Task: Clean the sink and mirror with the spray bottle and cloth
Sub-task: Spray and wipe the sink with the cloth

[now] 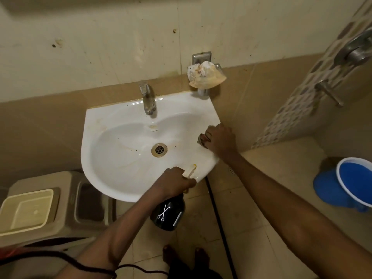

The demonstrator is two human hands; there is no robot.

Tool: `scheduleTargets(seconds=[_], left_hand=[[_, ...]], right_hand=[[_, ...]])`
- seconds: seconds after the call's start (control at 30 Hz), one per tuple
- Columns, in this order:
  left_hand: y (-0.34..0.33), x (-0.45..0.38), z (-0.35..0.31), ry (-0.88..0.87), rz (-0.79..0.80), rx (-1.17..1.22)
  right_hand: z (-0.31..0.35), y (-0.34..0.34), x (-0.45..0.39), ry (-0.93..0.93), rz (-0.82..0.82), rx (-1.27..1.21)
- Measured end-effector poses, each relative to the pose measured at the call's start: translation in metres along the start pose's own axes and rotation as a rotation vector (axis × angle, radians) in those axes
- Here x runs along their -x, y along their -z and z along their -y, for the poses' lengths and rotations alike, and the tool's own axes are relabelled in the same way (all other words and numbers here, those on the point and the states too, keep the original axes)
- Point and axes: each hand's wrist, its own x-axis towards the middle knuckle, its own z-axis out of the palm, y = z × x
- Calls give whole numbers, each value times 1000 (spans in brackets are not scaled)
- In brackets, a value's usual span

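A white wall-hung sink (112,125) fills the middle of the view, with brown specks and stains around its drain (159,149) and a chrome tap (148,98) at the back. My left hand (175,183) grips the neck of a black spray bottle (168,215) at the sink's front rim, its pale nozzle pointing over the rim. My right hand (220,140) holds a dark bunched cloth (202,140) against the sink's right edge. The mirror is out of view.
A crumpled pale wrapper (205,74) sits on a metal holder above the sink's back right corner. A beige washing machine (40,214) stands to the lower left. A blue bucket (354,184) is on the floor at right, a shower fitting (356,51) on the right wall.
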Motion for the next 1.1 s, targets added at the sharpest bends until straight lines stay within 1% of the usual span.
scheduleTargets(seconds=[0.07, 0.17, 0.23, 0.3, 0.4, 0.47, 0.5, 0.53, 0.63, 0.67, 0.73, 0.8, 0.83, 0.9, 0.97, 1.03, 1.1], left_hand=[[0, 9, 7, 29, -42, 26], [6, 24, 19, 28, 24, 45], [9, 33, 24, 34, 54, 22], [13, 40, 32, 52, 36, 17], [15, 48, 48, 65, -41, 7], [17, 54, 60, 63, -111, 28], [19, 56, 65, 47, -113, 34], [21, 57, 69, 29, -78, 29], [26, 62, 79, 3, 118, 4], [27, 64, 82, -7, 141, -1], [27, 72, 86, -16, 90, -15], [28, 81, 92, -40, 18, -22], [30, 85, 96, -71, 10, -29], [36, 93, 105, -124, 46, -39], [41, 100, 118, -128, 80, 0], [47, 108, 131, -99, 59, 46], [50, 116, 142, -62, 26, 57]], right_hand=[[10, -8, 17, 14, -10, 33], [26, -25, 62, 146, 62, -56], [29, -25, 70, 185, 69, -72], [30, -15, 59, 148, 43, 0], [34, -5, 48, -54, -83, 117], [52, -8, 61, -124, -138, 142], [65, -13, 72, -116, -152, 127], [77, -16, 84, -89, -147, 104], [96, -17, 108, 41, -68, 66], [95, -14, 105, 57, -58, 73], [88, -10, 95, -12, -77, 125], [86, -10, 89, -155, -163, 162], [92, -11, 93, -205, -189, 154], [121, -21, 110, -225, -192, 108], [167, -32, 132, -184, -148, 29], [208, -39, 149, -124, -79, -19], [220, -40, 150, -80, -27, -49]])
